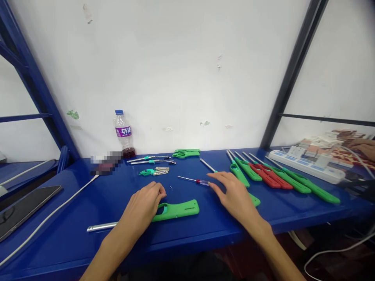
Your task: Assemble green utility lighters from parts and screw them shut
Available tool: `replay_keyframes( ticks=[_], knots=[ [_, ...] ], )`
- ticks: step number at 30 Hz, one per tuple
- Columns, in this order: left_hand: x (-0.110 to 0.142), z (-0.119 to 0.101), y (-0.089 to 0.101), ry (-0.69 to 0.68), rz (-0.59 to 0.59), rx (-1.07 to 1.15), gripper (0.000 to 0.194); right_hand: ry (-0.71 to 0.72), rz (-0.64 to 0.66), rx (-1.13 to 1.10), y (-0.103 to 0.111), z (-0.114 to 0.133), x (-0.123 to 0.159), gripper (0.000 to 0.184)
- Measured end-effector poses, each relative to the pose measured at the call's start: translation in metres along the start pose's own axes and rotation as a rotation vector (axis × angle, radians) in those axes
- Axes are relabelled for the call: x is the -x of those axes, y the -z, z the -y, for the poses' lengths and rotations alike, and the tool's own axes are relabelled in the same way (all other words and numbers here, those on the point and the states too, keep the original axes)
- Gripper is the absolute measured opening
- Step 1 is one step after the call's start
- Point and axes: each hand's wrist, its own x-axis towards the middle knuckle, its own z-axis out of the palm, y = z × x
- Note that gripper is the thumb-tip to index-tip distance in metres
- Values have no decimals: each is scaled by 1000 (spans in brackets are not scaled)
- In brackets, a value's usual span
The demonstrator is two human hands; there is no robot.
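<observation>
My left hand (144,208) rests on the blue table (73,203), fingers curled together over a green long-nosed lighter (175,210) whose metal tube (101,227) sticks out to the left. Whether it grips the lighter or a tiny part is unclear. My right hand (233,193) lies flat with fingers stretched, fingertips touching a small red-handled screwdriver (195,180). It partly covers another green lighter (254,200).
A row of green and red lighters (272,177) lies at the right, beside a white power strip (304,166). Loose lighter parts (154,171), green shells (186,153) and a drink bottle (124,134) stand near the wall. A tablet (26,208) and white cable lie left.
</observation>
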Motion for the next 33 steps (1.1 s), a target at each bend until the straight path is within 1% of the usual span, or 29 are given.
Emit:
replay_keyframes(
  ticks=[2, 5, 7, 9, 11, 13, 16, 18, 19, 21, 23, 24, 25, 27, 30, 31, 33],
  knots=[
    [1, -1, -2, -20, -40, -22, 22, 15, 51, 38, -7, -7, 3, 27],
    [1, 2, -5, -46, -106, -54, 24, 23, 97, 83, -12, -9, 8, 24],
    [2, 3, -7, -86, -189, -60, 27, 16, 103, 107, -12, -7, 9, 24],
    [2, 4, -8, -152, -305, -41, 30, 19, 108, 119, -10, -5, 10, 32],
    [2, 2, -8, -193, -403, -24, 32, 70, 127, 105, -8, -3, 9, 40],
    [1, 0, -7, -182, -434, -24, 37, 139, 149, 68, -7, -1, 8, 38],
    [2, -2, -4, -163, -430, 18, 42, 170, 145, 31, -6, 0, 6, 24],
    [3, -4, -3, -162, -435, 143, 40, 157, 126, 29, -5, -1, 6, 18],
    [4, -6, -2, -138, -433, 238, 38, 149, 111, 29, -5, -1, 7, 16],
    [4, -11, 0, -15, -386, 477, 33, 124, 74, 25, -4, -1, 9, 15],
    [4, -17, 1, 130, -309, 728, 33, 88, 26, 17, -3, -1, 11, 15],
    [4, -20, 1, 174, -280, 836, 36, 72, -3, 4, -1, 0, 12, 15],
    [3, -23, 1, 189, -262, 926, 38, 71, -32, -24, 0, 1, 14, 17],
    [2, -27, 1, 182, -271, 1035, 42, 132, -62, -117, 3, 4, 16, 24],
    [3, -29, 1, 225, -289, 1108, 46, 317, -78, -216, 8, 9, 19, 32],
    [4, -30, 2, 239, -275, 1151, 46, 356, -87, -213, 8, 10, 19, 33],
    [6, -31, 3, 266, -196, 1291, 45, 376, -117, -201, 10, 12, 19, 33]
  ],
)
